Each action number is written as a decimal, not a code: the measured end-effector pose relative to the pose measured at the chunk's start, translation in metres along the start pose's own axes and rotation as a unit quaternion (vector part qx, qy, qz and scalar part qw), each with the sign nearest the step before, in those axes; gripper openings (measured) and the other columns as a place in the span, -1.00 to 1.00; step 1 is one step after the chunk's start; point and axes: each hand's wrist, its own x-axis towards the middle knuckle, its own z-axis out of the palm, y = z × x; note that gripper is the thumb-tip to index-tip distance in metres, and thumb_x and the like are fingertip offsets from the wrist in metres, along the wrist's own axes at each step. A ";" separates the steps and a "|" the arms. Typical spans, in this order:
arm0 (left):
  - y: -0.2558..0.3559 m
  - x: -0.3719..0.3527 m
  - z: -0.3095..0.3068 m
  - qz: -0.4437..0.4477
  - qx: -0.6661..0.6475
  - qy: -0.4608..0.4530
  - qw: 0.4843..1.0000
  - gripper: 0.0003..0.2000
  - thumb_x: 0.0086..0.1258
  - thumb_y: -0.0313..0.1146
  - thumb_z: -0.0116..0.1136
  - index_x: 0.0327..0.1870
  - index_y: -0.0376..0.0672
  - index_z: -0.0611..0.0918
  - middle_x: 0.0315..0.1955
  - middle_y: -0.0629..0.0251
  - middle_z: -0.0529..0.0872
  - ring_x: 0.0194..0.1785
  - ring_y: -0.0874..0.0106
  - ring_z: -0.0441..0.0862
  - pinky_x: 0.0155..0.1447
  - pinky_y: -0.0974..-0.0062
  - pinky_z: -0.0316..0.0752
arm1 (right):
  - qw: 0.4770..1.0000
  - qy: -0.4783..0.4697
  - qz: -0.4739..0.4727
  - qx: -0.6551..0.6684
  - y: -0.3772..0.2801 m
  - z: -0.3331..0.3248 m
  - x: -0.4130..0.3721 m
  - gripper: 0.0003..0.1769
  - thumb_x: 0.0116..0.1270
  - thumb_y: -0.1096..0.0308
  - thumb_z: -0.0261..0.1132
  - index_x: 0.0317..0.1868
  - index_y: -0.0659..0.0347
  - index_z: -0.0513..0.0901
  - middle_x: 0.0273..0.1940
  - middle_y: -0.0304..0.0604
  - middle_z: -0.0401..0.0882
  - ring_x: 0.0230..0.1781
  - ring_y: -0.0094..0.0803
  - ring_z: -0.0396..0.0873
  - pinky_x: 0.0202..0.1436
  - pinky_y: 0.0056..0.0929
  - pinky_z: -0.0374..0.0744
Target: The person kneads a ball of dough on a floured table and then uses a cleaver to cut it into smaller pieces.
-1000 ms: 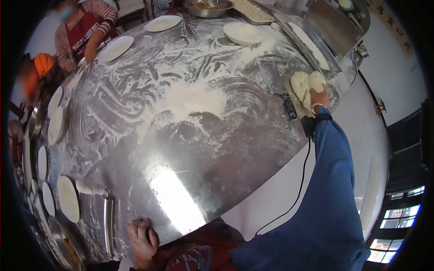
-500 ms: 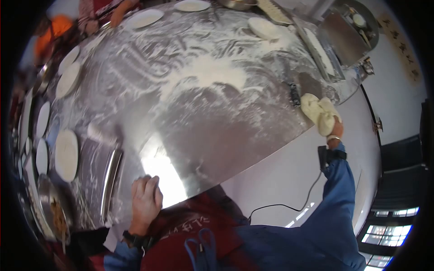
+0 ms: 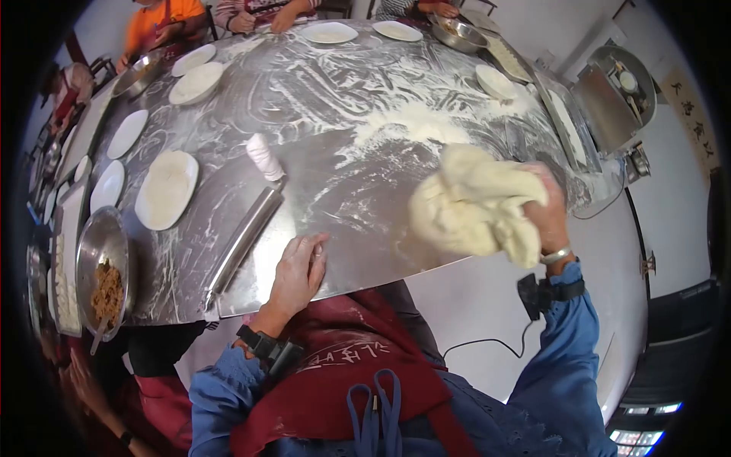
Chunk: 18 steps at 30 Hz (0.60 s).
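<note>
My right hand [image 3: 544, 209] grips a large, soft lump of pale dough [image 3: 476, 202] by its right side. The dough hangs in loose folds over the table's near right part. My left hand [image 3: 301, 270] rests at the near edge of the metal table [image 3: 327, 190], its fingers together, with nothing visible in it. To the left of that hand lies a shiny metal rolling pin [image 3: 244, 240], slanting away from the edge. A white-wrapped object [image 3: 264, 158] is just beyond the pin's far end.
White flour [image 3: 411, 126] covers much of the far table. Plates [image 3: 166, 190] stand at the left and far side. A steel bowl of filling [image 3: 103, 266] is at the near left. Trays [image 3: 567, 126] stand at the right. Several people sit around the table.
My right hand has brought the dough from the table's right corner inward to the left, and the dough now spreads wider. The view has turned, and my left hand stays by the edge.
</note>
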 end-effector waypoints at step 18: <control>0.016 0.121 -0.009 0.217 0.179 -0.173 0.944 0.07 -0.36 0.07 0.48 0.36 -0.02 0.28 0.26 -0.11 0.26 0.31 -0.10 0.18 0.36 0.03 0.12 | 0.910 -0.134 -0.156 -0.360 0.031 0.152 -0.029 0.01 -0.34 0.00 0.55 0.28 -0.24 0.39 0.31 -0.06 0.19 0.37 -0.01 0.10 0.31 0.32 0.05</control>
